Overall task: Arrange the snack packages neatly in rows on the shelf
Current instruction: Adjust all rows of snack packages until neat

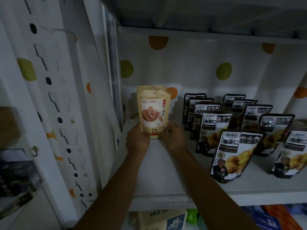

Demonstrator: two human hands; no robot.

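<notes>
We hold the tan pouch point(153, 112) in both hands' grip, left hand point(137, 138) and right hand point(172, 136), and should square it upright, parallel to the black rows point(216, 130).

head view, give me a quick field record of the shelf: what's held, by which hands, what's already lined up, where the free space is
held item: tan snack pouch, upright, at the back left of the shelf
left hand: grips the pouch's lower left edge
right hand: grips the pouch's lower right corner
already lined up: black snack pouches standing in front-to-back rows at the right
row count: two full rows visible, a third cut off by the right edge
free space: bare shelf in front of the tan pouch, left of the black rows
below: boxes on a lower level
</notes>
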